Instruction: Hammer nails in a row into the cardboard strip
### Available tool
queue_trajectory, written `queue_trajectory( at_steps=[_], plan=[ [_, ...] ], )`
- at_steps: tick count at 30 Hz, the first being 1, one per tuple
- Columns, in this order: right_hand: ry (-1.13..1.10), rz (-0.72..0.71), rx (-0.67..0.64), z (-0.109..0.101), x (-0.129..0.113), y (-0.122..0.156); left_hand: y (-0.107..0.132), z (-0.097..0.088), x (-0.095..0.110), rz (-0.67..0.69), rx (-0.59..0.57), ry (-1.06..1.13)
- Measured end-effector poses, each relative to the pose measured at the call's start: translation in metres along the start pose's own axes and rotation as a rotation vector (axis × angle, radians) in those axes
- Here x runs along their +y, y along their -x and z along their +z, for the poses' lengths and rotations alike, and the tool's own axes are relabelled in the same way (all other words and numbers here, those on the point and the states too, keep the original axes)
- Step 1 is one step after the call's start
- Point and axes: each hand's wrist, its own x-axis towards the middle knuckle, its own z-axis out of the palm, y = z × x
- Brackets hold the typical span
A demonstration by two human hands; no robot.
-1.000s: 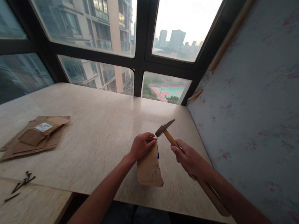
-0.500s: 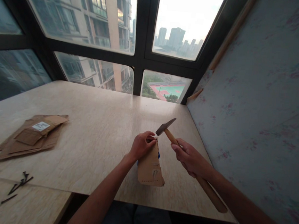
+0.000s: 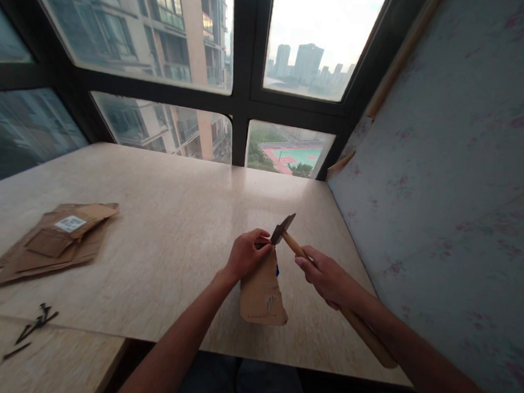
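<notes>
My right hand [image 3: 324, 272] is wrapped around the wooden handle of a hammer [image 3: 283, 228]. The dark metal head is right at the fingertips of my left hand [image 3: 248, 255], over the top edge of a brown cardboard piece [image 3: 260, 297]. My left thumb and fingers are pinched together at that edge; what lies between them is too small and hidden to name. The cardboard has a ragged right side, with a bit of blue showing there. Off to the left, several dark nails [image 3: 39, 319] lie loose near the table's front edge.
A stack of flattened cardboard [image 3: 95, 246] with a white label lies on the left of the marble-patterned table [image 3: 164, 212]. Dark-framed windows [image 3: 241, 106] rise behind it, and a flower-papered wall [image 3: 449, 207] stands close on the right.
The hammer head has come down and slightly left, from above the cardboard to my left fingertips. My left hand stays pinched in the same spot.
</notes>
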Motion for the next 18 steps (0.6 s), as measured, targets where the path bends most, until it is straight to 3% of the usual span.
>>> queue_trajectory(
  at_steps=[4, 10, 14, 18],
  plan=[
    [-0.079, -0.014, 0.042, 0.0007, 0.0031, -0.0006, -0.0004, 0.0001, 0.0009, -0.013, 0.005, -0.015],
    [0.023, -0.037, 0.007, 0.0017, 0.0025, 0.0014, -0.0002, -0.0008, 0.0038, -0.015, 0.005, -0.004],
    [-0.033, -0.040, 0.048, 0.0036, 0.0011, 0.0044, 0.0005, -0.0012, 0.0043, -0.031, 0.010, -0.020],
    [-0.103, -0.020, 0.001, 0.0052, 0.0000, 0.0082, 0.0005, -0.0008, 0.0035, -0.010, 0.012, -0.030]
  ],
)
